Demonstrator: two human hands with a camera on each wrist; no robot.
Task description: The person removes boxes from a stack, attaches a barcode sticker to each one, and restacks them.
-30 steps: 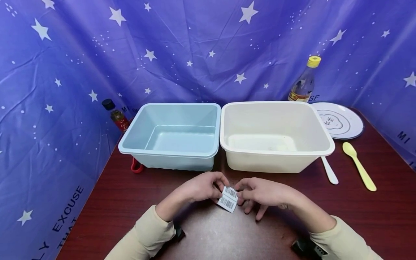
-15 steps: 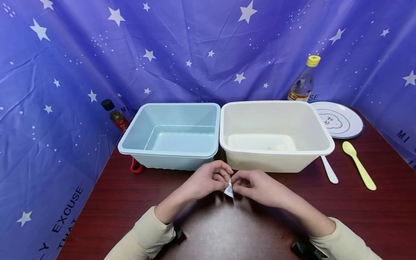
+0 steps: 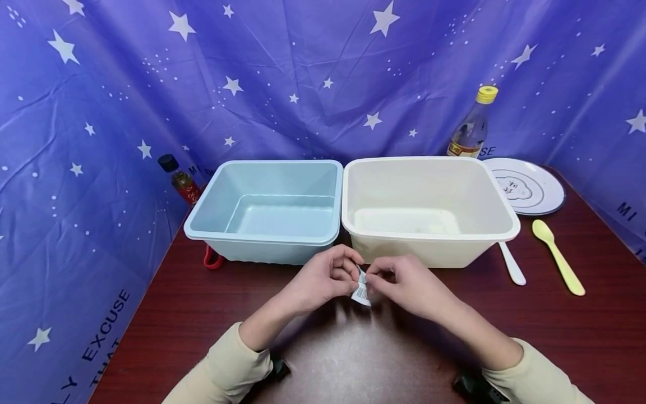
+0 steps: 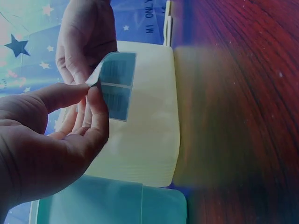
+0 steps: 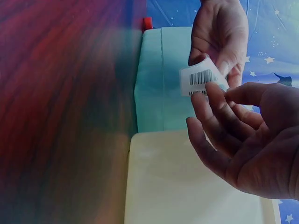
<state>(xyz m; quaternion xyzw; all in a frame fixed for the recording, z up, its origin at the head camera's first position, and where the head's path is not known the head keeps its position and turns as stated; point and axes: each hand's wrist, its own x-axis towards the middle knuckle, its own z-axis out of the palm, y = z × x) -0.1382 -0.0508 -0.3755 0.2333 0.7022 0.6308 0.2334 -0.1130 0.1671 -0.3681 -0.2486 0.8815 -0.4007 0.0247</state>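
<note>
A small white sheet of barcode labels (image 3: pixel 361 293) is held between both hands, just in front of the two tubs. My left hand (image 3: pixel 323 279) pinches one edge between thumb and index finger. From the other side, the thumb and index finger of my right hand (image 3: pixel 411 289) pinch the sheet near its upper corner. Two label blocks with a pale line between them show on the sheet (image 4: pixel 117 88) in the left wrist view, where one corner curls up. In the right wrist view, printed black bars face the camera on the bent sheet (image 5: pixel 198 79).
Behind the hands stand a light blue tub (image 3: pixel 262 243) and a cream tub (image 3: pixel 429 249), side by side. A black-capped bottle (image 3: pixel 184 182) and red loop (image 3: pixel 212 259) are left. To the right are a yellow-capped bottle (image 3: pixel 469 132), plate (image 3: pixel 547 193), white handle (image 3: pixel 513 266) and yellow spoon (image 3: pixel 560 261).
Both hands have moved forward toward the tubs with the label sheet. The sheet has gone from facing up flat to bent and nearly edge-on, then turned slightly back toward the head camera.
</note>
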